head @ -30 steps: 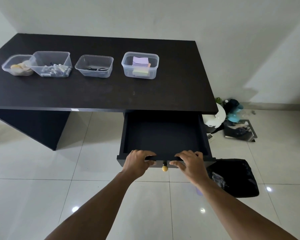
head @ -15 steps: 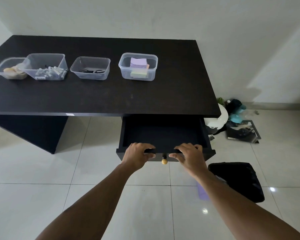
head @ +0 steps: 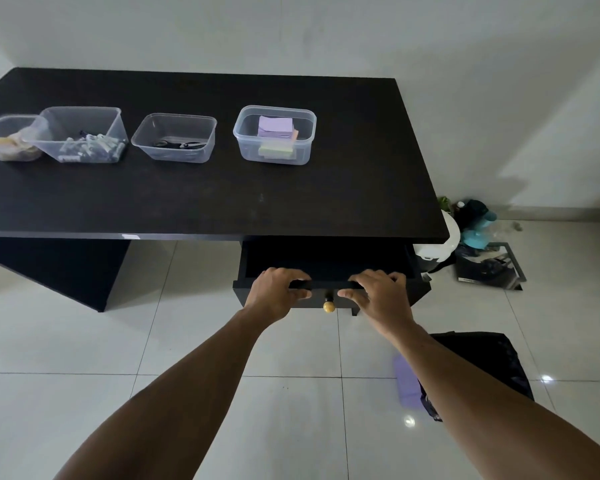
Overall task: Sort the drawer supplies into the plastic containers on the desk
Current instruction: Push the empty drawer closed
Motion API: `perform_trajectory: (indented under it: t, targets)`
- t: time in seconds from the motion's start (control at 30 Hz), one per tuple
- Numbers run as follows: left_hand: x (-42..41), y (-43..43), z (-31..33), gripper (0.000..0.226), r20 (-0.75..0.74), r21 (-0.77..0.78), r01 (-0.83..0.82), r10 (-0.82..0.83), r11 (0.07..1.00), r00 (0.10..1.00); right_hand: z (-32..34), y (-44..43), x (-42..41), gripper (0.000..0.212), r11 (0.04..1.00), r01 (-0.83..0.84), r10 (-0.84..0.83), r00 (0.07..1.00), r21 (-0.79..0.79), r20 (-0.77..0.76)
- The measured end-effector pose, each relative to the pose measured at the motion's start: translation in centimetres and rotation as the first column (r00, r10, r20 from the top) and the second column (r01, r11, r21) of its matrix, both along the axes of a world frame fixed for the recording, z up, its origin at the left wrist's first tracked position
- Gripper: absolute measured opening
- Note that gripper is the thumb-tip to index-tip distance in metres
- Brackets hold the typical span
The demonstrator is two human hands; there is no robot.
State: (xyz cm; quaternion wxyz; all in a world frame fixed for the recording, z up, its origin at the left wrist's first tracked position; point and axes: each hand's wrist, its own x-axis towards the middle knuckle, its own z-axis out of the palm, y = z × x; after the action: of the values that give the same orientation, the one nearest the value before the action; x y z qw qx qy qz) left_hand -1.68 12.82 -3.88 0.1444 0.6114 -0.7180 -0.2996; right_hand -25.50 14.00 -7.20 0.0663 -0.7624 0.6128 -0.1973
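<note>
Two arms in view, nothing more of the person. We log the left forearm (head: 187, 386) and right forearm (head: 465, 386) as bare along their whole visible length, from the bottom edge of the frame to the wrist. Each narrows toward the wrist and looks broad near the frame edge under the wide lens. The left hand (head: 274, 294) and right hand (head: 378, 297) are bare too, with knuckles and finger backs plainly seen. Clothing above the elbows lies out of view, so we cannot tell.

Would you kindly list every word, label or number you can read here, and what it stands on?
No text is legible.
White supplies in the clear tub: markings too blurred to read.
Dark flat item on the floor: pale marks on its edge, too small to read.
</note>
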Motion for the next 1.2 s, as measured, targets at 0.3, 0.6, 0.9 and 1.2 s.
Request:
perform_trajectory:
  t: [0.3, 0.6, 0.9, 1.2]
  targets:
    - [-0.2, -2.0, -0.3, 0.034, 0.114, -0.233, 0.039, -0.012, 0.972, 0.993, 0.2, -2.4, 0.2, 0.046, 0.988, -0.003, -0.021, 0.987, -0.152, -0.158]
    - [0.0, -2.5, 0.2, 0.106, 0.355, -0.419, 0.11, 0.051, 0.901, 0.933, 1.7, -2.8, 0.3, 0.073, 0.983, 0.012, -0.064, 0.957, -0.181, -0.282]
    - [0.4, -4.7, 0.6, 0.11, 0.492, -0.348, 0.194, 0.003, 0.917, 0.87, 2.8, -5.1, 0.0, 0.091, 0.998, -0.047, 0.031, 0.93, -0.034, -0.367]
    - [0.5, -6.1, 0.8, 0.107, 0.552, -0.269, 0.256, -0.069, 0.929, 0.831, 2.2, -6.3, -0.3, 0.088, 0.995, -0.089, 0.096, 0.918, 0.035, -0.386]
